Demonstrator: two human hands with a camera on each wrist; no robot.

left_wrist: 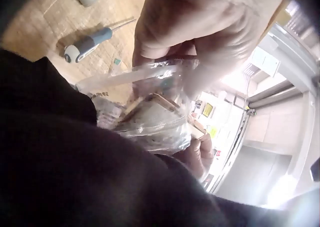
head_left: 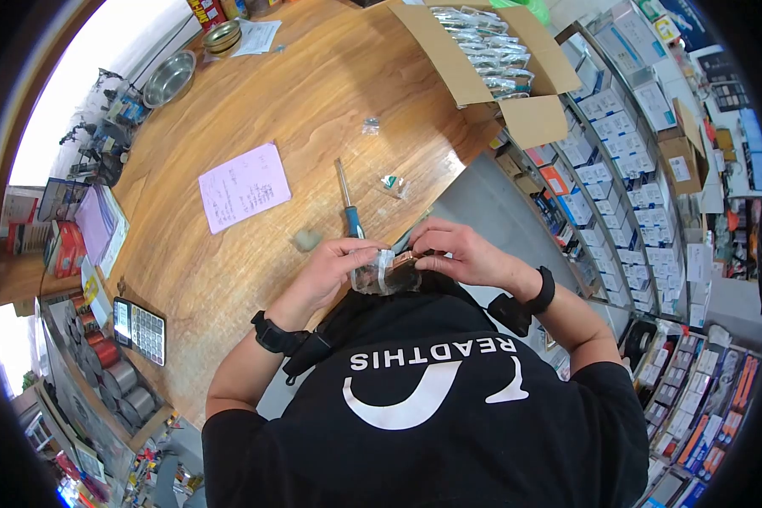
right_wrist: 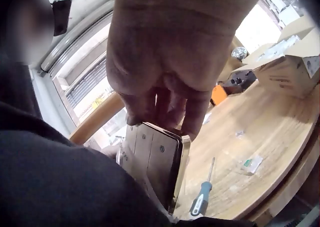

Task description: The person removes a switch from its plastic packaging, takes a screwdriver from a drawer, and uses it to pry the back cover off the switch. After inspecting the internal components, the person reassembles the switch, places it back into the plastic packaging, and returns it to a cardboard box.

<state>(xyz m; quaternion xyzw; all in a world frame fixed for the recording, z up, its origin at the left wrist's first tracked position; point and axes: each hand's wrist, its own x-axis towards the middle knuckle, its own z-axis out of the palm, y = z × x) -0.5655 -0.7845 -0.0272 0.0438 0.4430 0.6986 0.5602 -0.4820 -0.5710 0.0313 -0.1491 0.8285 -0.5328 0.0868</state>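
Close to the body at the table's edge, my left hand (head_left: 323,269) pinches the rim of a clear plastic bag (left_wrist: 162,132). My right hand (head_left: 464,252) grips a flat rectangular panel (right_wrist: 150,152) by its edge, with thumb and fingers on either side. It looks like a wall switch panel, with a gold-coloured rim and several long strips that carry small round marks. Part of the panel lies inside the bag, seen through the plastic in the left wrist view. A blue-grey screwdriver (head_left: 353,222) lies on the table just beyond the left hand.
Small clear packets (head_left: 393,185) lie near the table's right edge. A pink handwritten sheet (head_left: 244,188) is left of the screwdriver. An open cardboard box (head_left: 535,123) of wrapped items stands at the far right. A calculator (head_left: 140,330) and a metal bowl (head_left: 169,79) are at left.
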